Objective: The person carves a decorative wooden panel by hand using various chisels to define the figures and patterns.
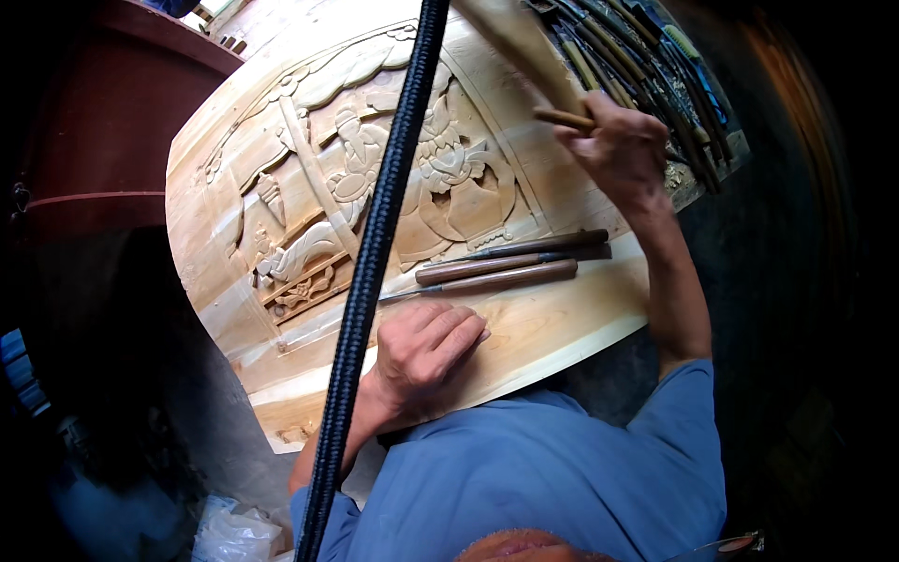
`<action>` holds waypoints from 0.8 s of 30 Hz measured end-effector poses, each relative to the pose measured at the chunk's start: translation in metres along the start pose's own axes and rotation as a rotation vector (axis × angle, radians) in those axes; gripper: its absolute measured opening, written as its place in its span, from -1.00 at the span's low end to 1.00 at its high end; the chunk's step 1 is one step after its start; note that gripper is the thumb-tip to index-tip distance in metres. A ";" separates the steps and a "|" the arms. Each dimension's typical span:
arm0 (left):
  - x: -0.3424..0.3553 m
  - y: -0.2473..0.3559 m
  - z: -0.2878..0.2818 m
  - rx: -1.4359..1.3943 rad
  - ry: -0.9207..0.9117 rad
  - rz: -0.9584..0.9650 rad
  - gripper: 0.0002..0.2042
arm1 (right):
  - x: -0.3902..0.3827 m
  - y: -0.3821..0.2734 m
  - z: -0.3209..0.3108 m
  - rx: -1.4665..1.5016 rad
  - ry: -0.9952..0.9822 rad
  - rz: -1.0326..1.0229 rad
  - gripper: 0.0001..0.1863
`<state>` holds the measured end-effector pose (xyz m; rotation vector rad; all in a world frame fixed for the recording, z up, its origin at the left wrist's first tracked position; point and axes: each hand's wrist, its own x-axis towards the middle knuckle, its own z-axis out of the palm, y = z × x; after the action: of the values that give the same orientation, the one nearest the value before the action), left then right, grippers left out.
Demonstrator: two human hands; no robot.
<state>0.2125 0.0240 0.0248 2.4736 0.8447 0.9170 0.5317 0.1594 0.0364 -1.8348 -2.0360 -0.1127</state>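
A pale wooden panel (524, 318) bears a relief carving of figures under a scalloped canopy. My right hand (618, 150) grips a blurred wooden tool (520, 51) with a short rod-like part, held over the panel's upper right. My left hand (426, 347) rests low on the panel with curled fingers; whatever may be under them is hidden. Just above it lie several chisels (506, 276) with dark wooden handles, across the lower edge of the carving. A black braided cord (375, 244) runs diagonally in front of the view, left of my left hand.
Many chisels and gouges (637, 66), with a green-bristled brush (684, 47), lie among shavings at the upper right. A dark red wooden piece (117, 112) stands at the left. A white plastic bag (239, 534) lies on the floor at the lower left.
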 end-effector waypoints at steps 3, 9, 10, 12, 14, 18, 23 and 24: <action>0.003 0.004 0.001 0.010 -0.001 0.018 -0.83 | -0.012 0.040 -0.022 0.044 0.035 0.118 -0.64; 0.006 -0.004 0.011 0.040 0.023 0.062 -0.79 | -0.053 0.080 -0.045 0.000 0.098 0.344 -0.61; 0.008 -0.009 0.013 0.047 0.052 0.085 -0.76 | -0.057 0.082 -0.047 0.002 0.085 0.384 -0.61; 0.009 -0.014 0.013 0.135 0.095 0.103 -0.75 | -0.064 0.088 -0.038 -0.018 0.100 0.382 -0.63; 0.005 -0.018 0.015 0.210 0.100 0.094 -0.71 | -0.066 0.085 -0.032 -0.038 0.124 0.366 -0.67; 0.003 -0.023 0.021 0.267 0.096 0.049 -0.69 | -0.076 0.092 -0.012 -0.099 0.127 0.367 -0.72; 0.010 -0.025 0.022 0.222 0.024 -0.086 -0.68 | -0.078 0.088 -0.007 -0.096 0.081 0.348 -0.72; 0.010 -0.026 0.023 0.209 0.012 -0.097 -0.68 | -0.076 0.086 -0.008 -0.092 0.089 0.335 -0.72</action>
<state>0.2237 0.0471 -0.0003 2.5763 1.1053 0.8492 0.6218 0.0976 0.0004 -2.1587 -1.6625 -0.1920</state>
